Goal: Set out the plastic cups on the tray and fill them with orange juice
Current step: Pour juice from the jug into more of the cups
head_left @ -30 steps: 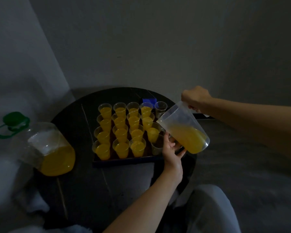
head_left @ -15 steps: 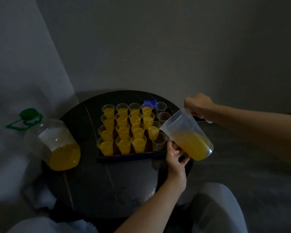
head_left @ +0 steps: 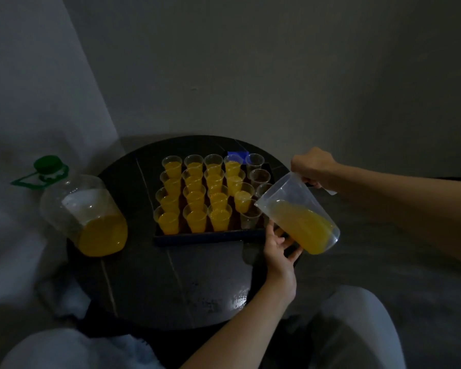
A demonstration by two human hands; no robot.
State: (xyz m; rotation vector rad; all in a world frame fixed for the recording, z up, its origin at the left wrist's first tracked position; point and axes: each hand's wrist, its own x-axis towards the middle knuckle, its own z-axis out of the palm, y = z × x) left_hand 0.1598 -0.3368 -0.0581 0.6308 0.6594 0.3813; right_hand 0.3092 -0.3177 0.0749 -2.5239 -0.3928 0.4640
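A dark tray (head_left: 208, 237) on a round black table (head_left: 149, 275) carries several clear plastic cups; most are filled with orange juice (head_left: 196, 221). Empty cups stand in the right column, and the nearest empty cup (head_left: 249, 219) sits at the tray's front right. My right hand (head_left: 314, 167) grips the handle of a clear jug (head_left: 298, 219), tilted with its spout over that empty cup, about a third full of juice. My left hand (head_left: 277, 245) reaches under the jug, its fingers spread against the jug's base.
A large clear bottle (head_left: 85, 211) with a green cap and orange juice in its bottom stands at the table's left edge. A blue object (head_left: 236, 153) lies behind the tray. Grey walls close in at left and behind. My knees sit below the table.
The view has shifted back and down, so the table sits lower in frame. The jug and both hands hold nearly the same pose beside the front right cup.
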